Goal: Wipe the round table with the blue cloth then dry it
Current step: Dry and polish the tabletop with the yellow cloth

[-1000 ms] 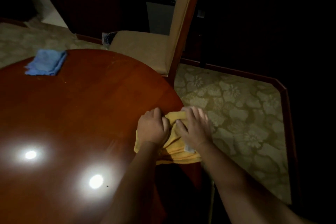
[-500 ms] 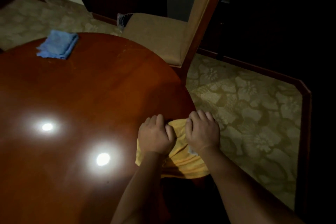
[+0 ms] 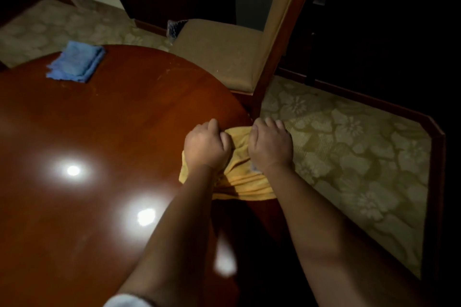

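One blue cloth (image 3: pixel 76 61) is seen folded flat on the far left part of the round table (image 3: pixel 104 132), just inside the rim; its long axis runs from near-left to far-right, and nothing touches it. One yellow cloth (image 3: pixel 245 179) is bunched at the table's right edge, its folds running roughly left to right, with part of it overhanging the rim. Two hands are counted. The left hand (image 3: pixel 207 146) is curled into a fist around the cloth's left part, and the right hand (image 3: pixel 270 144) is curled around its right part, just past the edge; the two are held side by side with a strip of yellow showing between them. One chair (image 3: pixel 232 55) is placed at the far right, its seat close to the rim. A wide stretch of bare polished wood, marked by three light reflections, lies between the hands and the blue cloth. Patterned carpet (image 3: pixel 349 157) is seen to the right.
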### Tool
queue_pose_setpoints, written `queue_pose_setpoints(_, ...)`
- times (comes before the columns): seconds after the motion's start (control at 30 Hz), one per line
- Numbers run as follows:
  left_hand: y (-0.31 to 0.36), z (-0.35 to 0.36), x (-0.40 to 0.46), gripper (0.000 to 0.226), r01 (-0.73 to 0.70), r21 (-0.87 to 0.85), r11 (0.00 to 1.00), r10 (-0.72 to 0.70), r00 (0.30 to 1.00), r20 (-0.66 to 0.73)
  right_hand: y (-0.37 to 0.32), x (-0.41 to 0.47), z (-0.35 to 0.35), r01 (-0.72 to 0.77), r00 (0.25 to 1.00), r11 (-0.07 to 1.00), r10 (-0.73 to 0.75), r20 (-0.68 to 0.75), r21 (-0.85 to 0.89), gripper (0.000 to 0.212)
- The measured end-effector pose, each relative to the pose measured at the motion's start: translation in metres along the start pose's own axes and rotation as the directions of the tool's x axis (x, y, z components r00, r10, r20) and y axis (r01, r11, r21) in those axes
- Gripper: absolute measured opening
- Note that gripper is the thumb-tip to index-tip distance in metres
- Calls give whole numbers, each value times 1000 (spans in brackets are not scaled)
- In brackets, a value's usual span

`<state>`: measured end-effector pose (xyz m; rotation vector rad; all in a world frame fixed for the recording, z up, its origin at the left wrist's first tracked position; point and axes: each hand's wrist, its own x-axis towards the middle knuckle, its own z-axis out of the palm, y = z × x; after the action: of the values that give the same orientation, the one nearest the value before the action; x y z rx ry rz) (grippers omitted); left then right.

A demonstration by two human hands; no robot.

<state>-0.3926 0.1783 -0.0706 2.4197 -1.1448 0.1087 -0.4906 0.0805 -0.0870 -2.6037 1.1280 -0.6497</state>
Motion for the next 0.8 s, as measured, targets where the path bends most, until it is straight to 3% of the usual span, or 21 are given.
queue_pose_setpoints(0.13,9,-16,-67,29,46,27,999,-46,999,21,-5,-55,-23,46,998,999,-46,39,-8,33)
queue_pose_setpoints(0.27,16,-28,-116,26,45,75,996,-49,998,51,-13,-104,-39,3,996,997,4,87,-72,28)
queue_pose_setpoints(0.57,13,-21,-99,27,128,132,983,-138,988,65,-13,-80,-31,43,997,996,-36,75,-84,31)
queue_pose_setpoints(0.8,8,-7,-49,31,182,106,978,-178,983,-47,-10,-20,-10,114,992,992,-111,57,-59,33)
